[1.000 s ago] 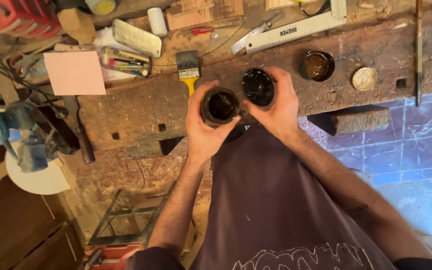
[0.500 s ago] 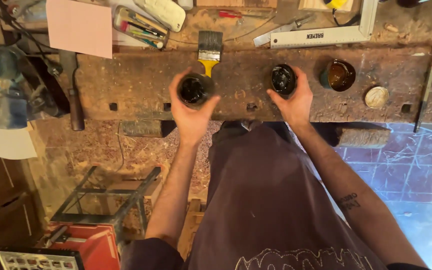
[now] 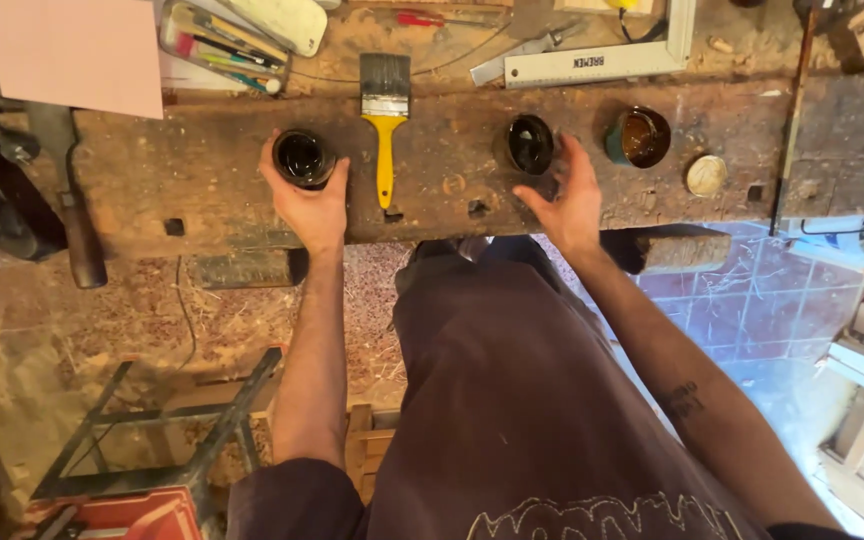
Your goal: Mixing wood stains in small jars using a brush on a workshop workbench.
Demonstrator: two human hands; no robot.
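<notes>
Left hand [image 3: 310, 205] is wrapped around a small dark jar [image 3: 303, 157], fingers and thumb curled about its sides, the jar standing upright on the worn wooden table [image 3: 202, 190] with its open mouth facing up. Over on the other side, the right hand [image 3: 570, 200] is spread wide, fingers splayed, gripping nothing; its fingertips sit just beside a dark lid [image 3: 530, 143] lying on the table, and whether they actually touch it is hard to tell.

Between the two hands lies a paintbrush [image 3: 385, 110] with a yellow handle, bristles pointing away from the person, handle end close to the near edge. It sits apart from both jar and lid.

Just past the lid, to the right, there's an open tin [image 3: 640, 137] with brown liquid inside, teal on the outside. Further right again, a small round pale cap [image 3: 706, 175] rests flat on the wood.

At the back of the table, a metal square ruler [image 3: 602, 62] lies beyond the lid. Back left, a clear tray of pencils and pens [image 3: 222, 45], and beside it a pink sheet of paper [image 3: 77, 50]. A dark-handled tool [image 3: 70, 205] hangs over the left end of the table. The person wears a dark apron [image 3: 512, 400], standing over a tiled floor [image 3: 752, 300].
</notes>
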